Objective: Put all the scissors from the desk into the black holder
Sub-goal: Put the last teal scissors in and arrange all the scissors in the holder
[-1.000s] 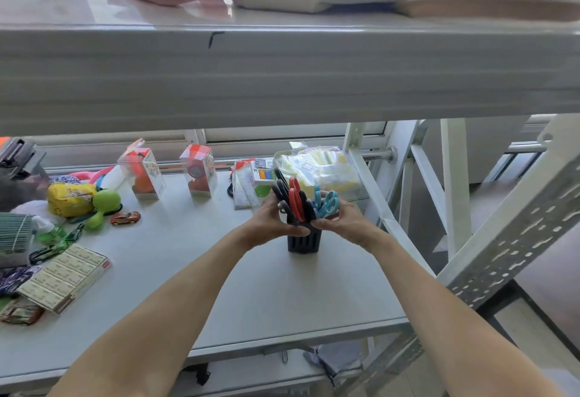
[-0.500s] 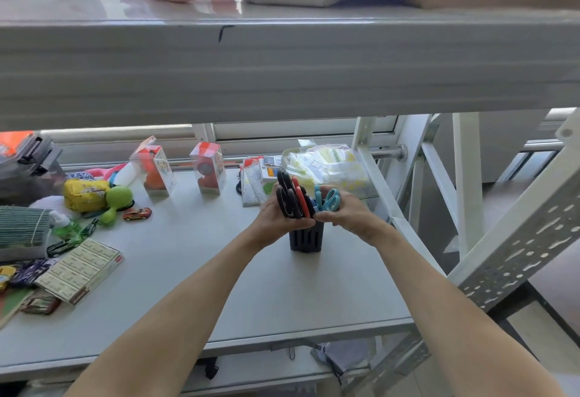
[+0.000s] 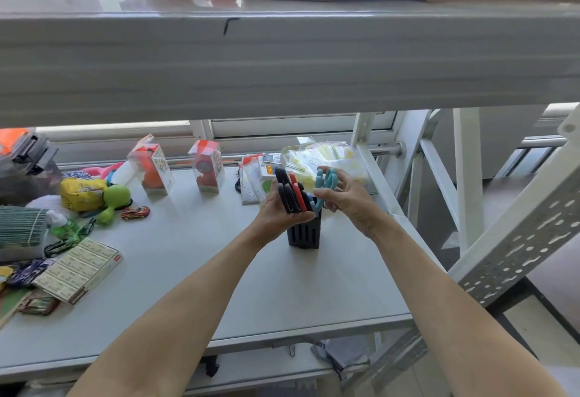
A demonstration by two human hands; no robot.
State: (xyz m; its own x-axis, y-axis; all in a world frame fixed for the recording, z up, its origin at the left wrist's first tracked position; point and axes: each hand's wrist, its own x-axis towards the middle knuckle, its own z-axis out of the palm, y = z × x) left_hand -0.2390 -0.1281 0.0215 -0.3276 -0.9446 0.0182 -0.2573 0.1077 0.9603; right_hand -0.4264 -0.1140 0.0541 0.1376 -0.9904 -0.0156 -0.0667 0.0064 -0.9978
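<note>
The black holder (image 3: 303, 235) stands upright on the grey desk (image 3: 194, 274), right of centre. A bunch of black and red scissors (image 3: 293, 194) sticks out of its top, handles up. My left hand (image 3: 274, 213) is wrapped around those handles from the left. My right hand (image 3: 350, 200) grips the teal scissors (image 3: 326, 180) by the handles, just above the holder's right side; their blades point down toward the holder and are hidden behind the other scissors.
A clear box of packets (image 3: 323, 158) sits right behind the holder, next to a white shelf upright (image 3: 373, 170). Two clear toy boxes (image 3: 205, 166), a toy car (image 3: 135, 212), a green plush (image 3: 114, 197) and a flat carton (image 3: 78, 269) lie to the left. A shelf board (image 3: 282, 61) hangs overhead.
My right hand has pulled back a little to the right and raised the teal scissors higher above the holder. My left hand keeps its grip on the black and red scissors.
</note>
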